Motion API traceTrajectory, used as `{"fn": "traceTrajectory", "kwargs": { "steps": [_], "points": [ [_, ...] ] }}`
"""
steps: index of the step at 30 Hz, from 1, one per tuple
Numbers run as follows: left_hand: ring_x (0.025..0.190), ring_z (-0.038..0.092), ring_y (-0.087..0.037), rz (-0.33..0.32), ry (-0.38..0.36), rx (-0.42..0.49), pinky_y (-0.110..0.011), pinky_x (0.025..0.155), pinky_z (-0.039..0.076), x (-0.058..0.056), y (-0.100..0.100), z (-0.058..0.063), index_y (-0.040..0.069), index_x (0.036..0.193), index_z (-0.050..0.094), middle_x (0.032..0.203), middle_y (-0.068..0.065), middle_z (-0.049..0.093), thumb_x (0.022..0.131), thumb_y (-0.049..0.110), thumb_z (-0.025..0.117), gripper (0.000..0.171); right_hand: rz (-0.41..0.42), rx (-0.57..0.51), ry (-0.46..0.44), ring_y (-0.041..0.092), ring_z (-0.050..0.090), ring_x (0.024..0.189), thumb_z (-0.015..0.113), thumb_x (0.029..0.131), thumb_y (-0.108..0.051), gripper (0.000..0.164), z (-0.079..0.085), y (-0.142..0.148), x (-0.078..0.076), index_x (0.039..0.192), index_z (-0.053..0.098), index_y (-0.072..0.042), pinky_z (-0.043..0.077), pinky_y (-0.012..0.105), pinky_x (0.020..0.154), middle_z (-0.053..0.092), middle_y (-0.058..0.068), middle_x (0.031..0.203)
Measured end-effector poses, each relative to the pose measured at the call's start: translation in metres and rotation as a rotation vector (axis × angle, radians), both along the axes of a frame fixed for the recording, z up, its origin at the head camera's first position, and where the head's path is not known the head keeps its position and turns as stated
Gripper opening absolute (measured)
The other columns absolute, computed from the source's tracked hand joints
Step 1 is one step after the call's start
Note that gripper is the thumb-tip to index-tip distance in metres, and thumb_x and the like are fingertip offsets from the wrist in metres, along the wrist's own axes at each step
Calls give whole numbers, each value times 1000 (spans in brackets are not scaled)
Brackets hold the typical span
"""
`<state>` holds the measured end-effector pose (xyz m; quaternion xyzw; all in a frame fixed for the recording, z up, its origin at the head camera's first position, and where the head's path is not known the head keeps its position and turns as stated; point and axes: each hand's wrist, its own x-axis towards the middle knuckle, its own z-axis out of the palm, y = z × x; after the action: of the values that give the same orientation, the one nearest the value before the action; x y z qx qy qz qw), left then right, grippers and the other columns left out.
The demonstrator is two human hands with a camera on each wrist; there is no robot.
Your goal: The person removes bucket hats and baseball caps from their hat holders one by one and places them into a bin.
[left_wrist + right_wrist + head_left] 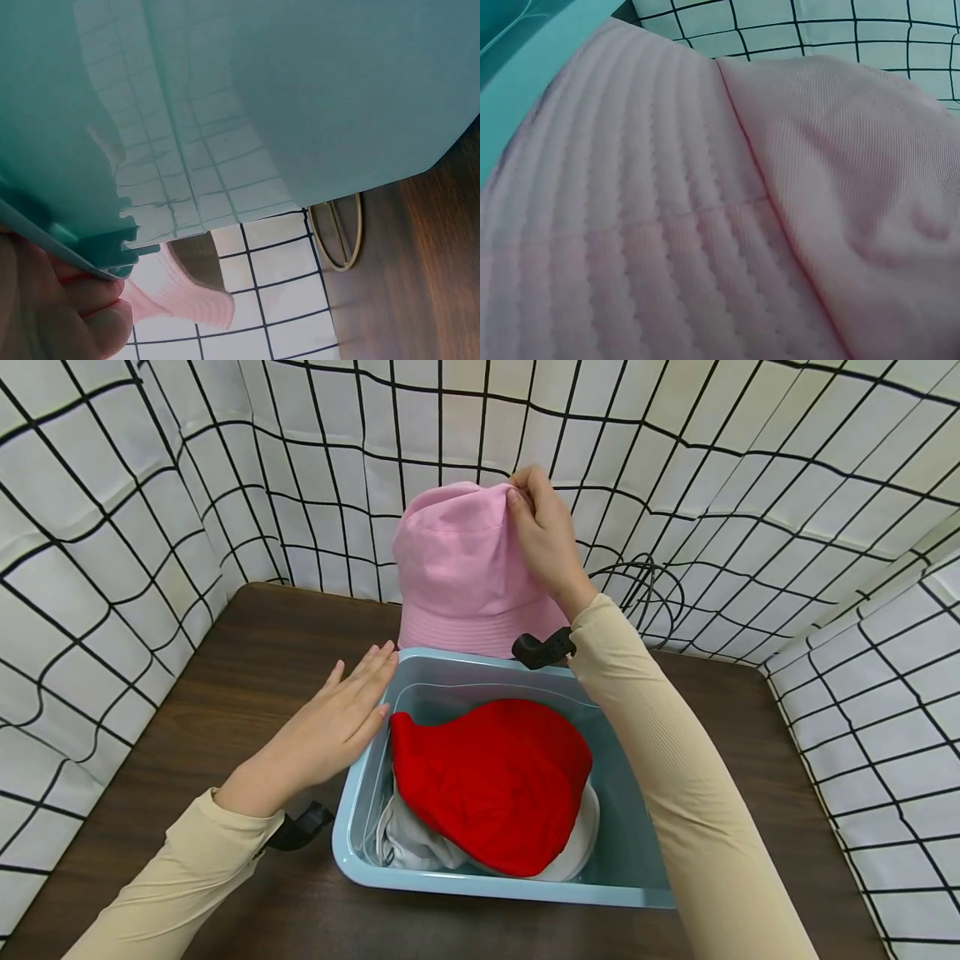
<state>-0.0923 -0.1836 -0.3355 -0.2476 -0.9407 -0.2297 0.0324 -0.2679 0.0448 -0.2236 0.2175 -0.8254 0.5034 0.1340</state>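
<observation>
My right hand (547,531) pinches the top of the crown of a pink bucket hat (457,556). The hat hangs behind the far rim of a light blue plastic bin (495,887), its brim downward. In the right wrist view the hat's stitched brim (630,180) fills much of the picture, beside the bin's edge. My left hand (333,722), fingers straight, lies along the bin's left rim near the far corner; in the left wrist view its fingers (101,326) are at that rim. Inside the bin a red cloth hat (495,785) lies over a whitish-grey hat (420,839).
The bin stands on a dark brown wooden table (285,643). White panels with a black wire grid (300,468) rise at the back and both sides. A loose coil of dark wire (648,589) sits at the back, right of the pink hat.
</observation>
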Motion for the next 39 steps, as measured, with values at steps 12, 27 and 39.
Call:
{"fn": "traceTrajectory", "kwargs": {
  "steps": [12, 27, 39],
  "points": [
    [143, 10, -33, 3, 2, 4, -60, 109, 9, 0, 0, 0, -1, 149, 17, 155, -16, 13, 97, 22, 45, 63, 25, 80, -71, 8, 47, 99, 57, 94, -32, 27, -3, 5, -1, 108, 54, -10, 36, 19, 84, 55, 2, 108],
    [143, 8, -31, -1, -2, 7, -59, 110, 7, 0, -1, -2, -1, 149, 16, 156, -16, 12, 98, 22, 44, 63, -26, 215, 4, 9, 39, 75, 81, 74, -22, 24, -5, 6, -7, 90, 75, -5, 28, 20, 63, 50, -1, 75],
    [143, 9, -32, 0, -10, -2, -59, 110, 8, 1, 1, 3, -1, 149, 16, 156, -16, 12, 98, 22, 44, 63, -6, -1, -12, 8, 45, 81, 83, 71, -17, 24, 3, 12, -3, 90, 76, -4, 36, 20, 70, 53, -3, 76]
  ]
}}
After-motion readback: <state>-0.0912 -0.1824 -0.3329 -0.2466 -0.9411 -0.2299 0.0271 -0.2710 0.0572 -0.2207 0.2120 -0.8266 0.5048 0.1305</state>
